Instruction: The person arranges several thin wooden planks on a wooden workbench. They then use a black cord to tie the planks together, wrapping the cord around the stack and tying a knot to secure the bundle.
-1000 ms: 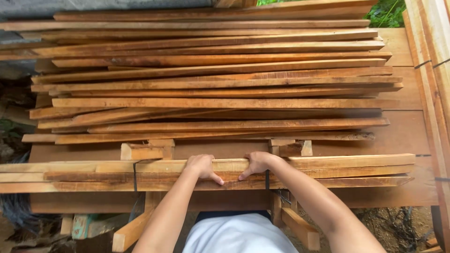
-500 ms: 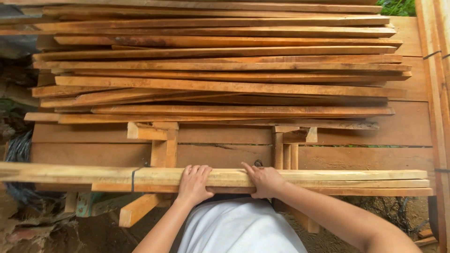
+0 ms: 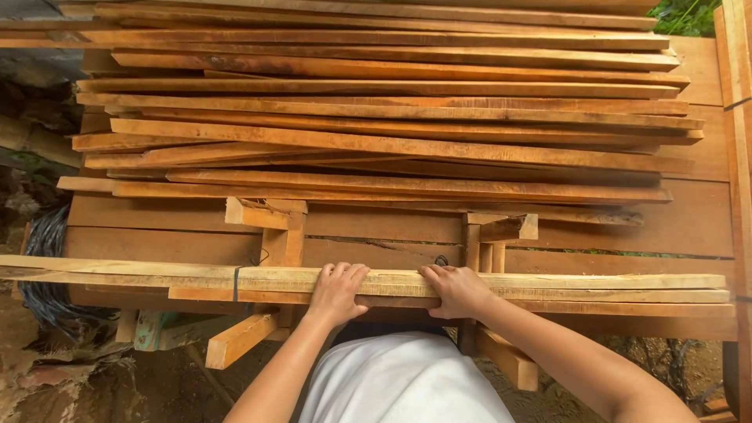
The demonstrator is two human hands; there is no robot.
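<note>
No packages, labels, signs or screens anywhere among the timber.

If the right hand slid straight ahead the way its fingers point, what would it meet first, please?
The right hand grips the strapped bundle of strips. Past it lies a wide flat board; the first obstacle is probably the small upright block, though depth is unclear.

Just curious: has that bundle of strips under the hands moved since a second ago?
Yes. The bundle of strips has come toward the person, away from the big stack of planks; the bare board between them is wider.
</note>
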